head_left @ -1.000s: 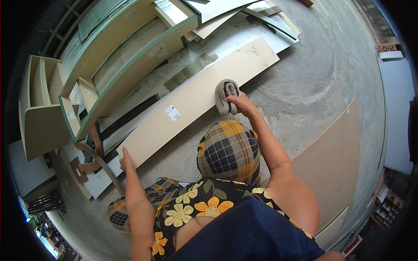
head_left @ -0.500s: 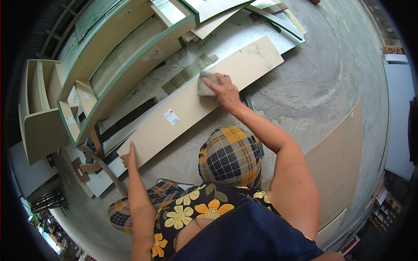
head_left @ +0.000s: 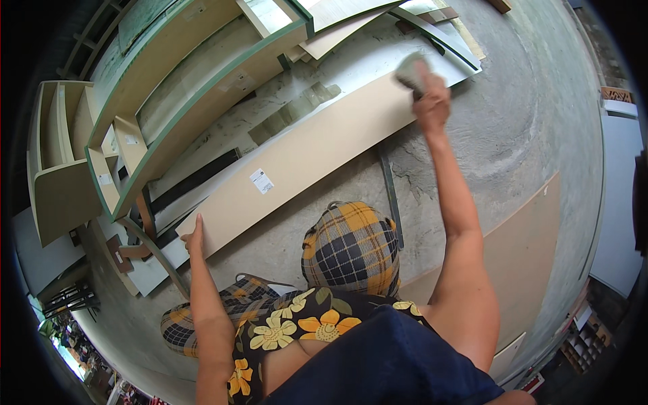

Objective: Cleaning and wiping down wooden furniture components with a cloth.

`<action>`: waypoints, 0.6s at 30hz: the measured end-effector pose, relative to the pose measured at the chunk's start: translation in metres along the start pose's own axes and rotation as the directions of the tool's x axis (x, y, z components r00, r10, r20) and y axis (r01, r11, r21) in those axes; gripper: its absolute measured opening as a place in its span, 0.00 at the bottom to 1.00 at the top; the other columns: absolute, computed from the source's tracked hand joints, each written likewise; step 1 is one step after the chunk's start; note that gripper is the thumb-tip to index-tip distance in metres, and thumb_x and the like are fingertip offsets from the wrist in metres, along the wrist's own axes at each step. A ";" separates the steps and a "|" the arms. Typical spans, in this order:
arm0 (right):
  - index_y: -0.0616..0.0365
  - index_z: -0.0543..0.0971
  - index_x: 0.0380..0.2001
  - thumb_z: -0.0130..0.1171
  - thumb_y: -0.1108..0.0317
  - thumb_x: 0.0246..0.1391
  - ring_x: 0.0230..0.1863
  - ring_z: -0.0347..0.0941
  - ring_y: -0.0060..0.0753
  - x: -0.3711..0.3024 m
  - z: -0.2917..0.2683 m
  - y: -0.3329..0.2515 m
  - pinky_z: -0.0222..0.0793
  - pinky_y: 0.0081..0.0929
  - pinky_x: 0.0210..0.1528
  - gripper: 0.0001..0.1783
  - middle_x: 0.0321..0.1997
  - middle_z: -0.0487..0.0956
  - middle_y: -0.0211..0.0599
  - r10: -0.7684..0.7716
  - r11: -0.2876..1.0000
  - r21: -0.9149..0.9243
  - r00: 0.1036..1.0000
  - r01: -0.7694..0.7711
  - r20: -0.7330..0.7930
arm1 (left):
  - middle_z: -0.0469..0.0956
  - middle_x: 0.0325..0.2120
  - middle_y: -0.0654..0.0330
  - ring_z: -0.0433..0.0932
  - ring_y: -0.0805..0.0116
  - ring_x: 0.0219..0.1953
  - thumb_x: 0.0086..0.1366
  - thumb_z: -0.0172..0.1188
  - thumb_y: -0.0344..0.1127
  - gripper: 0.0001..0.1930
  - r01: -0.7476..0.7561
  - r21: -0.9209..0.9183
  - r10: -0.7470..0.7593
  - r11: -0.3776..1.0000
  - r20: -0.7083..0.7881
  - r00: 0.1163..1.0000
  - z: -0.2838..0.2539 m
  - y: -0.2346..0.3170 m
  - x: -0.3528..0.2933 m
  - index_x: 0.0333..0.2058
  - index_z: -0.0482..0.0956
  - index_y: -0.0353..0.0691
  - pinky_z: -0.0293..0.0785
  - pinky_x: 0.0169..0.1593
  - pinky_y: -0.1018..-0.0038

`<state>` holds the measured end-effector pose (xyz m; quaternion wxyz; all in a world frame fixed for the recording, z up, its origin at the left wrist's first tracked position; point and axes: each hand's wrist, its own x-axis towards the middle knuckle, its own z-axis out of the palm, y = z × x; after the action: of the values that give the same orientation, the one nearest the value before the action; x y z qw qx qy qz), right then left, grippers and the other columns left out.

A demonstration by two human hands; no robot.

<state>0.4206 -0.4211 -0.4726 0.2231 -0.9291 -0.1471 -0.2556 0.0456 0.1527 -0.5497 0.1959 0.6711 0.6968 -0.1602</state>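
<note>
A long beige board (head_left: pixel 304 152) slants across the middle in front of me, with a white label (head_left: pixel 261 181) on its face. My left hand (head_left: pixel 194 236) grips the board's near left end, thumb along its edge. My right hand (head_left: pixel 433 106) is closed on a grey fuzzy pad (head_left: pixel 410 73) at the board's far right end. Motion blurs the pad, and I cannot tell whether it is a brush or a folded cloth. The fingertips on it are partly hidden.
A curved shelf frame with green edges (head_left: pixel 202 101) stands at the far left, beside another beige curved unit (head_left: pixel 64 196). Beneath the board lies a worn white sheet (head_left: pixel 368 50). A dark green strip (head_left: pixel 391 196) and a large thin panel (head_left: pixel 520 236) lie on the floor.
My right hand has swept the grey pad from the middle of the board to its far right end. The smudges there no longer show. My left hand keeps hold of the left end.
</note>
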 end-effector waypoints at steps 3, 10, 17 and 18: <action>0.34 0.74 0.53 0.44 0.73 0.50 0.44 0.71 0.50 -0.076 0.006 -0.100 0.72 0.37 0.47 0.28 0.48 0.74 0.43 -0.055 0.998 0.031 0.916 0.046 0.397 | 0.45 0.63 0.34 0.48 0.39 0.65 0.34 0.59 0.79 0.73 -0.030 -0.029 0.031 0.999 0.022 0.999 0.001 -0.002 0.009 0.64 0.36 0.28 0.49 0.65 0.51; 0.35 0.70 0.55 0.50 0.74 0.47 0.43 0.71 0.52 -0.052 -0.001 0.068 0.71 0.43 0.43 0.29 0.43 0.74 0.44 0.366 0.880 -0.363 0.924 -0.306 0.109 | 0.48 0.62 0.34 0.49 0.40 0.65 0.33 0.61 0.78 0.73 -0.035 -0.039 0.035 0.999 0.022 0.999 0.001 0.008 -0.003 0.64 0.38 0.26 0.51 0.65 0.54; 0.67 0.75 0.39 0.60 0.73 0.42 0.35 0.75 0.28 -0.071 -0.025 0.079 0.72 0.25 0.36 0.18 0.36 0.78 0.36 0.720 0.210 0.620 0.549 -0.755 0.424 | 0.55 0.60 0.34 0.58 0.39 0.61 0.36 0.60 0.77 0.68 -0.018 0.047 0.022 0.999 -0.106 0.994 0.002 0.002 -0.006 0.62 0.48 0.24 0.55 0.62 0.53; 0.65 0.76 0.37 0.61 0.74 0.41 0.33 0.75 0.28 -0.080 -0.024 0.029 0.73 0.26 0.36 0.16 0.35 0.78 0.36 0.663 0.015 0.675 0.512 -0.738 0.546 | 0.60 0.57 0.35 0.62 0.40 0.59 0.40 0.58 0.76 0.62 -0.031 -0.050 0.021 0.998 -0.180 0.983 0.003 -0.015 0.009 0.59 0.55 0.24 0.58 0.61 0.54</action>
<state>0.3563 -0.4706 -0.5077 0.7438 -0.6313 0.2167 0.0363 0.0309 0.1584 -0.5569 0.1520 0.6865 0.7068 -0.0782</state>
